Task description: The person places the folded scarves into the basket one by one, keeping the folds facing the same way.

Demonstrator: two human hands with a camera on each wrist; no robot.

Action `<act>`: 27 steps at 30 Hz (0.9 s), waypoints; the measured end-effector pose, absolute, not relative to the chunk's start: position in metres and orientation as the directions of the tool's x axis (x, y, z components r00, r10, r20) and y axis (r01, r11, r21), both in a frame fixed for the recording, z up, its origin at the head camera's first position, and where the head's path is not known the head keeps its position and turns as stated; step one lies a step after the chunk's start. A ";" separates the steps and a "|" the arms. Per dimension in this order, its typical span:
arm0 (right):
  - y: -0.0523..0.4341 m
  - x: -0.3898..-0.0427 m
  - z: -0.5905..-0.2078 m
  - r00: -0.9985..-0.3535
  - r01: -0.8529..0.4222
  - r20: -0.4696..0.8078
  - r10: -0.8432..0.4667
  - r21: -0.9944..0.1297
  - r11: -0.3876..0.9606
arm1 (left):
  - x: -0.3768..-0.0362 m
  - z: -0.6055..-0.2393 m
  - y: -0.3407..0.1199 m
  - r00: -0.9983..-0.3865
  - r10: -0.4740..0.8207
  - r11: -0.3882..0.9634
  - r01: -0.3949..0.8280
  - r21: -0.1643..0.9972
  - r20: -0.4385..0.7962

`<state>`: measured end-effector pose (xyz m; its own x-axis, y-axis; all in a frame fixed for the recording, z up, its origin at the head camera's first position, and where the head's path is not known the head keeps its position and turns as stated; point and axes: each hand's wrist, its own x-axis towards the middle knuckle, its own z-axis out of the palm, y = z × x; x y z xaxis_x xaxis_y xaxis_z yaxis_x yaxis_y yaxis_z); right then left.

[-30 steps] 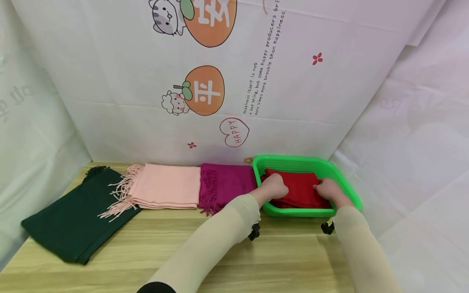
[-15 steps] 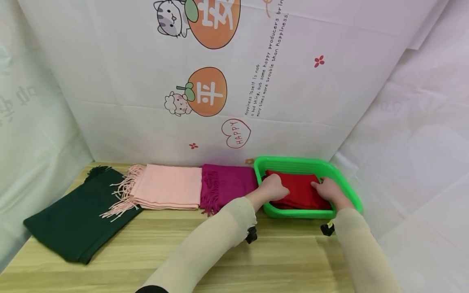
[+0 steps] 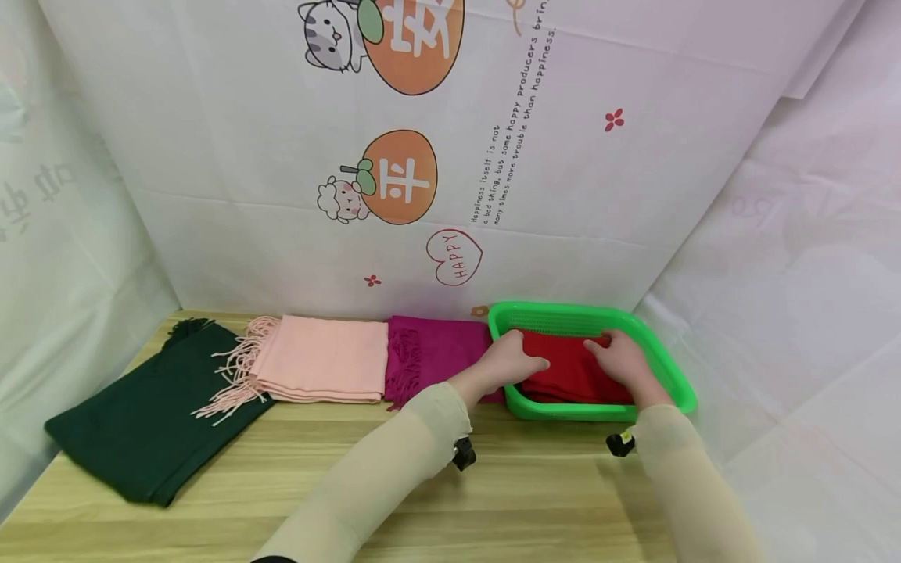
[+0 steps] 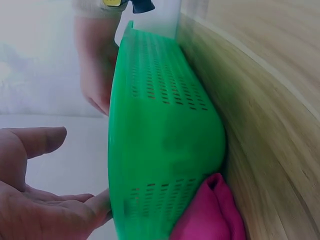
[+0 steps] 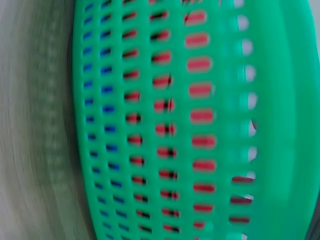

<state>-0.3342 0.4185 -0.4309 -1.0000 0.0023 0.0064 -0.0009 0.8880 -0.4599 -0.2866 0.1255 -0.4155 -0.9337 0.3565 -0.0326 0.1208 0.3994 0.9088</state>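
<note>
While a dark green scarf (image 3: 141, 426), a pink scarf (image 3: 320, 360) and a magenta scarf (image 3: 436, 352) lie along the table's (image 3: 493, 500) left, the left hand (image 3: 510, 361) and right hand (image 3: 619, 356) rest with relaxed fingers on the red scarf (image 3: 570, 367) inside the green basket (image 3: 662, 367) at far right

You see the basket (image 3: 669, 374) on the table (image 3: 535, 500), holding one folded scarf (image 3: 573, 367). Left of the basket lie three more scarves (image 3: 320, 360) in a row.
</note>
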 end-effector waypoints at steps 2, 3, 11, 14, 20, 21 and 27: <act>0.412 -0.333 -0.430 -1.000 -0.006 0.013 0.001 -0.474 0.881 | -0.287 -0.416 0.121 -0.936 0.351 0.379 0.126 0.917 -0.016; 0.408 -0.332 -0.429 -1.000 -0.006 0.013 0.000 -0.480 0.877 | -0.286 -0.417 0.118 -0.937 0.350 0.366 0.130 0.922 -0.007; 0.381 -0.323 -0.425 -1.000 -0.005 0.020 0.007 -0.526 0.851 | -0.281 -0.420 0.101 -0.937 0.343 0.287 0.163 0.944 0.057; 0.370 -0.318 -0.423 -1.000 -0.007 0.020 0.005 -0.543 0.840 | -0.278 -0.421 0.094 -0.936 0.345 0.273 0.172 0.947 0.071; 0.349 -0.310 -0.425 -1.000 -0.019 0.015 -0.012 -0.592 0.806 | -0.273 -0.426 0.083 -0.943 0.321 0.256 0.171 0.952 0.083; 0.346 -0.309 -0.426 -1.000 -0.021 0.016 -0.014 -0.595 0.803 | -0.273 -0.427 0.082 -0.944 0.317 0.258 0.175 0.950 0.088; 0.331 -0.299 -0.426 -0.999 -0.041 0.041 -0.019 -0.620 0.784 | -0.273 -0.430 0.075 -0.946 0.298 0.304 0.219 0.927 0.126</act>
